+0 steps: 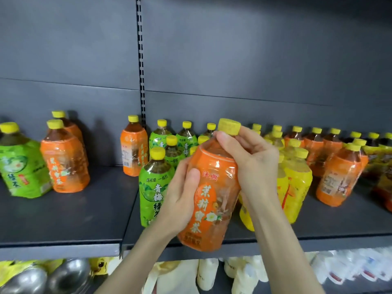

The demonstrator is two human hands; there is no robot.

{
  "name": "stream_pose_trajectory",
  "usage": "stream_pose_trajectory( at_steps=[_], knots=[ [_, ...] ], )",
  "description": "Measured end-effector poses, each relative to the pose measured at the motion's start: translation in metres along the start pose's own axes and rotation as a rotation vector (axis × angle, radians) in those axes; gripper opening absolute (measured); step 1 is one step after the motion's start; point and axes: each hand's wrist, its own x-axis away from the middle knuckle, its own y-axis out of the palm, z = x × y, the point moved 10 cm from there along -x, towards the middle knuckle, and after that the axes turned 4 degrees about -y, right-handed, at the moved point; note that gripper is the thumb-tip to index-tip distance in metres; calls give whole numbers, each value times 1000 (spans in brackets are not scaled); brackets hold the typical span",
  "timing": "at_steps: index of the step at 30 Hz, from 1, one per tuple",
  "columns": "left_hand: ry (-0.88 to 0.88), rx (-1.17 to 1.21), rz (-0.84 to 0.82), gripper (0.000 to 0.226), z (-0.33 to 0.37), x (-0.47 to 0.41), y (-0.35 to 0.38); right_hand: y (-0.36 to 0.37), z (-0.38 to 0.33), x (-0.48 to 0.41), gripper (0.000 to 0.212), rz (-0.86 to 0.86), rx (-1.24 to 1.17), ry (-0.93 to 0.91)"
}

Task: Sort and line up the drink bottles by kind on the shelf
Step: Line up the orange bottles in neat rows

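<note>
I hold an orange-labelled tea bottle (212,196) with a yellow cap in both hands, tilted, above the front edge of the dark shelf (84,211). My left hand (180,200) grips its lower left side. My right hand (248,158) wraps its neck and shoulder from the right. Behind it stand green-labelled bottles (151,187), with yellow-labelled bottles (297,183) to the right. More orange bottles (337,177) stand at the right. On the left shelf section are a green bottle (20,166), two orange bottles (63,160) and one more orange bottle (133,149).
A slotted upright (141,60) divides the grey back panel. Bare shelf floor lies between the left group and the middle bottles. Below the shelf are metal bowls (42,279) at the left and white pouches (254,274) at the right.
</note>
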Motion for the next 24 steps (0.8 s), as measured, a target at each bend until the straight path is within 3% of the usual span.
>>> stream_pose_trajectory(
  at_steps=[4, 8, 12, 15, 18, 21, 24],
  knots=[
    [-7, -18, 146, 53, 3, 26, -53, 45, 14, 16, 17, -99, -10, 14],
    [8, -49, 286, 38, 11, 35, -108, 95, 36, 33, 42, -191, 20, 15],
    [6, -80, 392, 46, 5, 35, -169, 142, 80, 56, 55, -242, -33, 142],
    [-20, -105, 420, 50, -8, 33, -213, 191, 121, 74, 58, -301, -94, 340],
    [-37, -159, 436, 47, -22, 26, -257, 235, 157, 82, 66, -226, -119, 459],
    [-55, -250, 426, 37, -36, 17, -294, 261, 183, 81, 60, -88, -45, 447],
    [-51, -436, 387, 41, -45, 5, -322, 279, 206, 81, 62, 28, -4, 425]
  ],
)
